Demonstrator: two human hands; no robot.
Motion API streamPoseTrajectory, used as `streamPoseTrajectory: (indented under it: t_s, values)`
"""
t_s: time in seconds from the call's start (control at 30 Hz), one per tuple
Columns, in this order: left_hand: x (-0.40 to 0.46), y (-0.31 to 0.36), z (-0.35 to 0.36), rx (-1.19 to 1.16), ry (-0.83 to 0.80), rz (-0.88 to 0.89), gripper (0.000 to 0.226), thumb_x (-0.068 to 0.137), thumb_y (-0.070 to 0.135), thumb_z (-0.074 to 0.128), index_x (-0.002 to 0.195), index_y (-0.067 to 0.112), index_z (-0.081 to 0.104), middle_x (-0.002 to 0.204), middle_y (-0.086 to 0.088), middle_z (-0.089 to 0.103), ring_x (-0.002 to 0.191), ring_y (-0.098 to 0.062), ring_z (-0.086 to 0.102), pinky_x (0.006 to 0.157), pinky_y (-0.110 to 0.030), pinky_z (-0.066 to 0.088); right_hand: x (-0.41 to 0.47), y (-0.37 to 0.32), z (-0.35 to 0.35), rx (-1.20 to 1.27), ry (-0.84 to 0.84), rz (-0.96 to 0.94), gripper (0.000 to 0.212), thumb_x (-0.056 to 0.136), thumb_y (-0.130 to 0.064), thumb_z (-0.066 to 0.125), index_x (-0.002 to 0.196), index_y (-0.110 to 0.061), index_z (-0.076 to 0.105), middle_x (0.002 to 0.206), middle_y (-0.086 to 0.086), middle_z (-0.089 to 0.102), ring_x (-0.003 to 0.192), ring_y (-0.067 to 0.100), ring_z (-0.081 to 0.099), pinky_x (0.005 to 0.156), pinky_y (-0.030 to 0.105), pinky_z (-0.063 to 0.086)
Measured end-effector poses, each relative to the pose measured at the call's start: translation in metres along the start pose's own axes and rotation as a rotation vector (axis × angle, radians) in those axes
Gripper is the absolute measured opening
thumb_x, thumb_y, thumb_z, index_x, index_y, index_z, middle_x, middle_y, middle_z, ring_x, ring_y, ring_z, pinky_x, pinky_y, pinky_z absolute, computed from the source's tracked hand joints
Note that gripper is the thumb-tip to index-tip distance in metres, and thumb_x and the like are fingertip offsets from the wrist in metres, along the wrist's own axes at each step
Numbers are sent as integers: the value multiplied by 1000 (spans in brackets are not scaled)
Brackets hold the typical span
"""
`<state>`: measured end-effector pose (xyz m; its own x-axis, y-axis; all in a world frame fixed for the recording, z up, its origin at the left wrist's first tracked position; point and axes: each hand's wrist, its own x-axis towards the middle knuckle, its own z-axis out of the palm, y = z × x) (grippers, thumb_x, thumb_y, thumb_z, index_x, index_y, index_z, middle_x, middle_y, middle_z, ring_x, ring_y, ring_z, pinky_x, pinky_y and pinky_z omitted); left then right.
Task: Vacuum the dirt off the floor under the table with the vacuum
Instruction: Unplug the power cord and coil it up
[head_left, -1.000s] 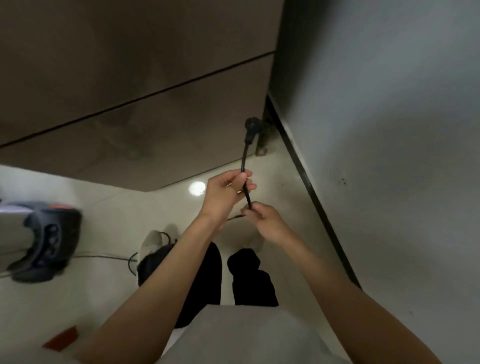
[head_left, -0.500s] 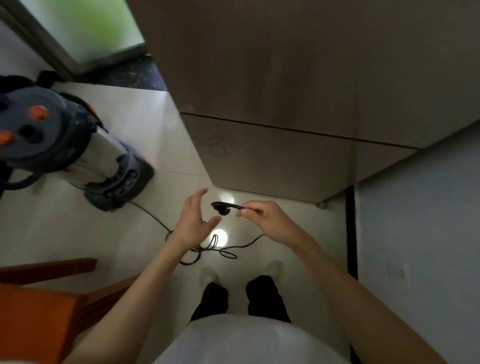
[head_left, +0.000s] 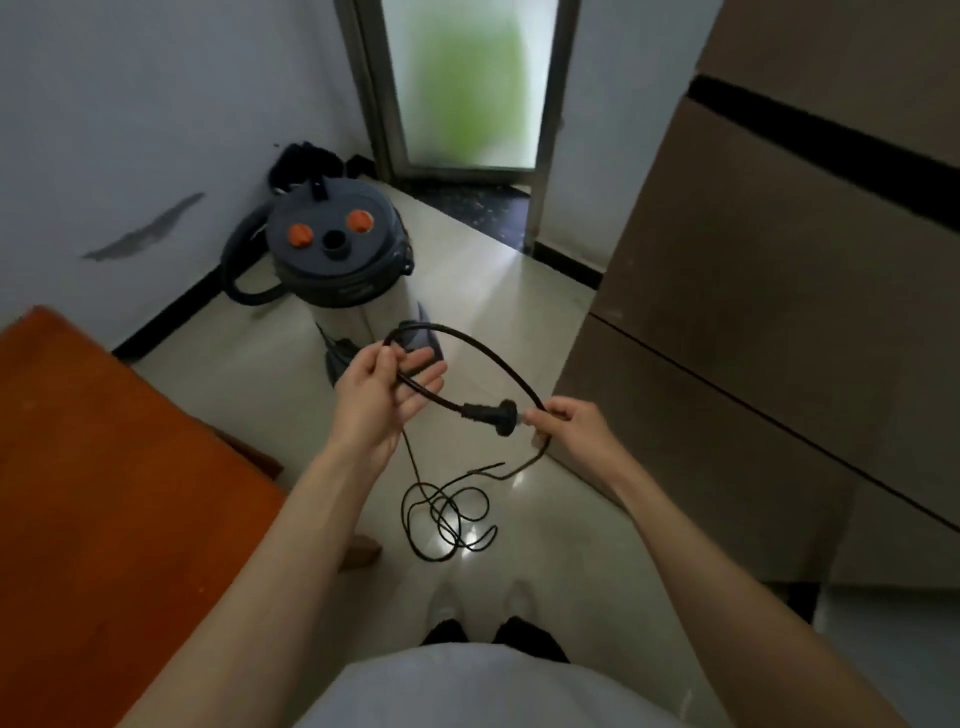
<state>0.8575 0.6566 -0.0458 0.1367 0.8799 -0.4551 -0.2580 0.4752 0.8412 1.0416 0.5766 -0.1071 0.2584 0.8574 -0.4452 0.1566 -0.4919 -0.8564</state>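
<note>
A grey canister vacuum (head_left: 332, 260) with two orange knobs on its lid and a dark hose at its left side stands on the pale floor ahead of me. Its black power cord (head_left: 467, 348) arcs between my hands. My left hand (head_left: 384, 395) pinches the cord between thumb and fingers, palm up. My right hand (head_left: 571, 431) grips the cord beside the round black plug (head_left: 504, 415). The remaining cord lies in loose loops (head_left: 447, 514) on the floor in front of my feet.
An orange-brown wooden table (head_left: 104, 467) fills the left foreground. A tall brown cabinet (head_left: 753, 338) stands on the right. A frosted glass door (head_left: 467, 88) is at the back, and a white wall with a black skirting runs behind the vacuum.
My view has swung left from the cabinet toward the vacuum and the door. My left hand, open before, now pinches the cord, and a loop of cord spans both hands.
</note>
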Motion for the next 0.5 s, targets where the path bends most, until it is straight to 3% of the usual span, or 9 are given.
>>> streamPoseTrajectory:
  t_s: [0.07,0.13,0.23,0.3,0.33,0.4,0.5]
  values:
    - [-7,6,-11,-171,111,-38,26,104,17,29,87,10,47,99,-15,64,88,-25,67,79,-37,57,4,-18,10,-25,-86,-19,19,96,-20,54,86,-7,64,63,2,48,62,13,44,57,14,38]
    - [-15,9,-20,-242,192,-27,24,104,17,28,89,10,46,98,-16,62,88,-26,66,79,-38,57,8,-37,20,118,-244,-10,30,99,-31,46,81,-9,59,61,0,44,57,12,36,49,15,33]
    - [-28,9,-35,-257,318,-7,20,104,16,30,98,9,47,99,-16,61,89,-26,66,82,-38,54,11,-55,34,326,-527,85,53,89,-55,41,106,-9,60,76,3,57,54,9,38,52,23,29]
    - [-34,7,-46,-202,401,13,17,103,15,31,101,9,47,96,-15,61,88,-25,66,82,-36,54,10,-63,46,129,-645,83,60,83,-58,48,116,-9,57,87,7,62,56,8,41,55,23,31]
    - [-36,5,-50,-164,431,4,17,103,14,31,100,9,47,96,-15,61,87,-26,66,82,-35,54,7,-68,53,20,-683,66,53,84,-53,53,113,-9,59,86,8,65,58,8,41,55,22,31]
    - [-37,1,-58,-19,463,-18,16,102,12,33,108,7,46,106,-16,60,90,-26,65,82,-34,53,6,-77,66,-59,-671,47,29,91,-35,58,98,-8,64,74,8,64,56,9,42,53,21,31]
    - [-38,-7,-76,672,494,110,54,96,4,44,145,13,23,145,-11,35,127,-22,44,104,-33,38,8,-95,81,11,-594,82,19,96,-20,51,86,-5,58,56,7,58,45,9,43,46,20,28]
